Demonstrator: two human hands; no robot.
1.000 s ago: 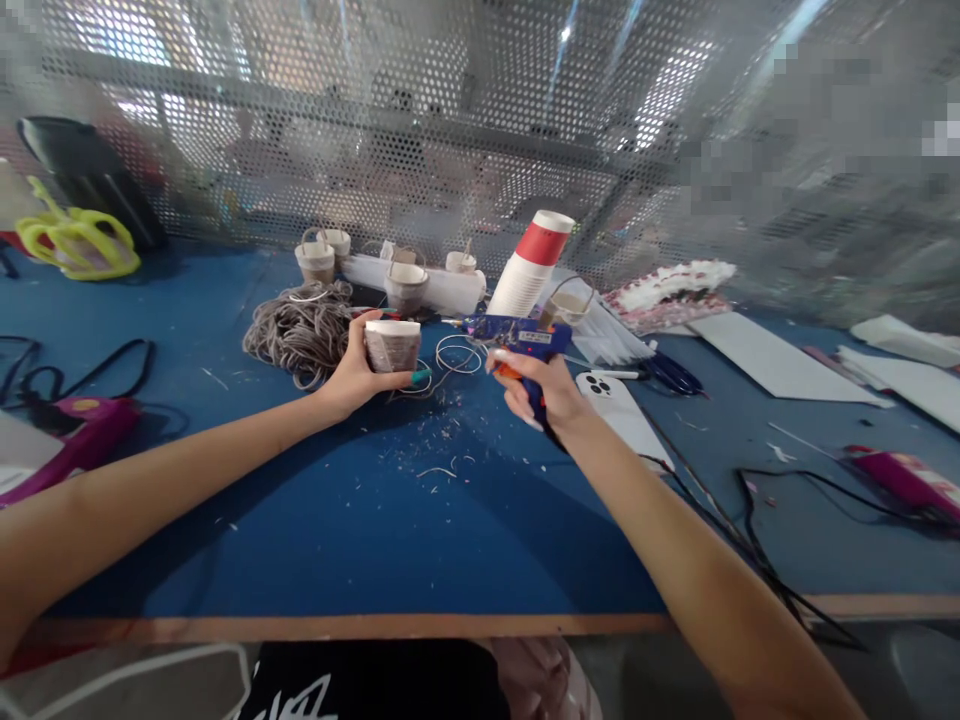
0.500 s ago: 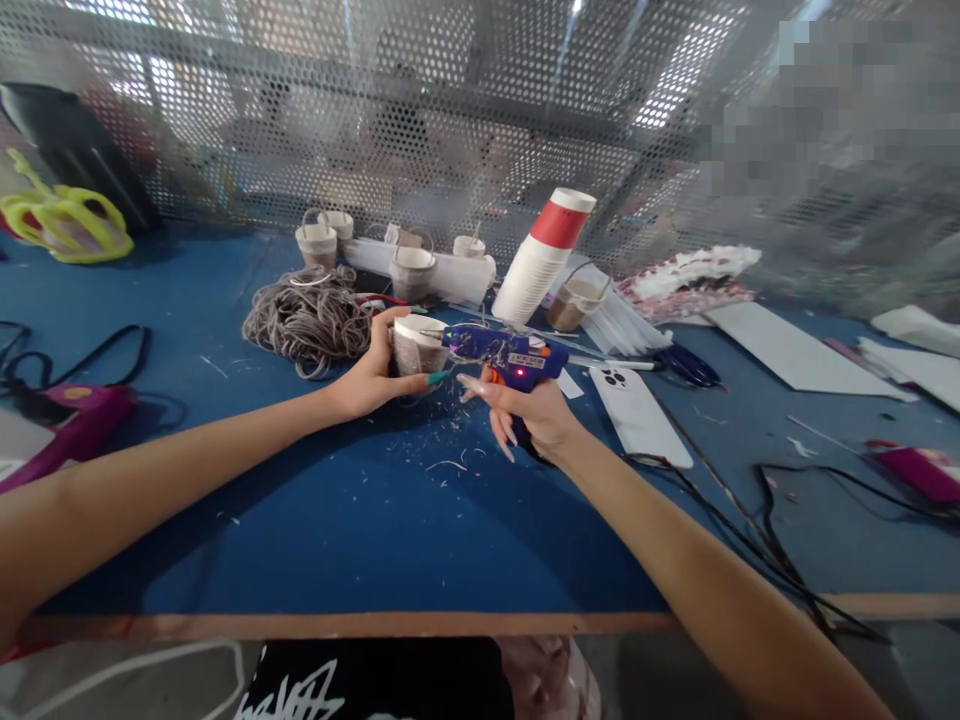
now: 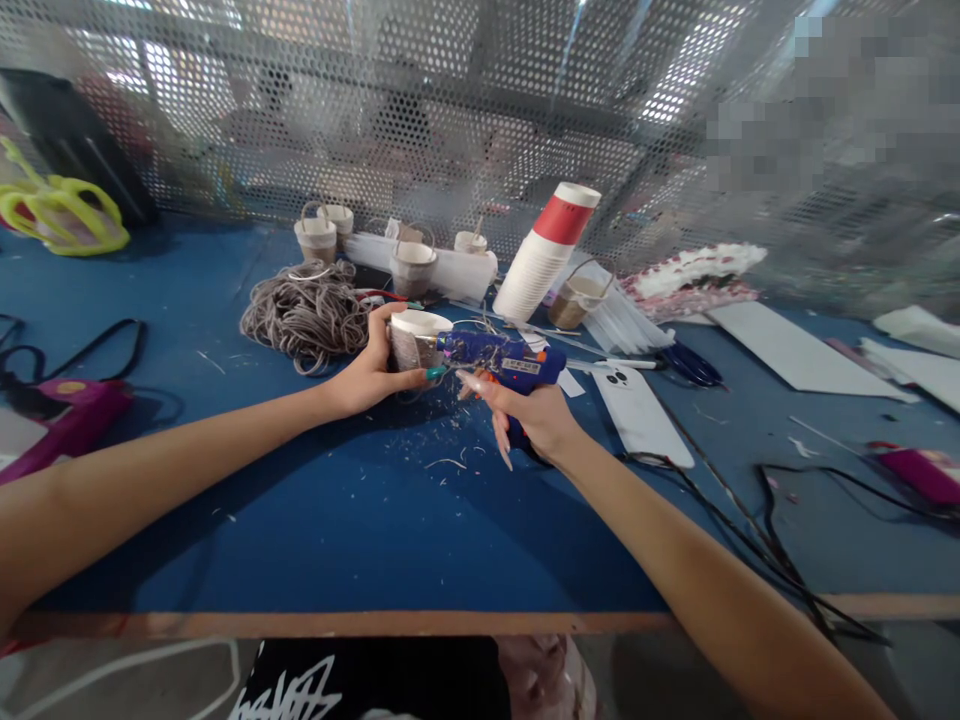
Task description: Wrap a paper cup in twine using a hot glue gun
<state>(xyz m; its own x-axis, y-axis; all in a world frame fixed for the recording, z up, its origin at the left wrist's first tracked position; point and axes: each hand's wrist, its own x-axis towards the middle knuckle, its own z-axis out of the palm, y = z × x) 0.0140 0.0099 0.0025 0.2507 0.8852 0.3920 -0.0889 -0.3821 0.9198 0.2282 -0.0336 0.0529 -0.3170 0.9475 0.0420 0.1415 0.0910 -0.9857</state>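
Observation:
My left hand [image 3: 373,368] is wrapped round a paper cup [image 3: 409,350] whose lower part is covered in grey-brown cord; its white rim shows and it tilts slightly. In my right hand [image 3: 541,418] is a blue hot glue gun [image 3: 495,357] with strings of glue hanging on its body. The gun's metal nozzle lies against or just in front of the cup's side near the rim; whether it touches, I cannot tell. A heap of grey cord [image 3: 307,315] sits just left of the cup.
Behind stand small cord-wrapped cups with handles [image 3: 413,268] and a leaning stack of paper cups [image 3: 536,260]. A white phone [image 3: 641,412] and black cable [image 3: 720,510] lie on the right. A magenta glue gun [image 3: 75,420] rests at left. Scraps litter the blue table [image 3: 360,540].
The glue gun's nozzle has shifted slightly left and down along the cup's side. The cup has tilted a little. Both hands keep their hold.

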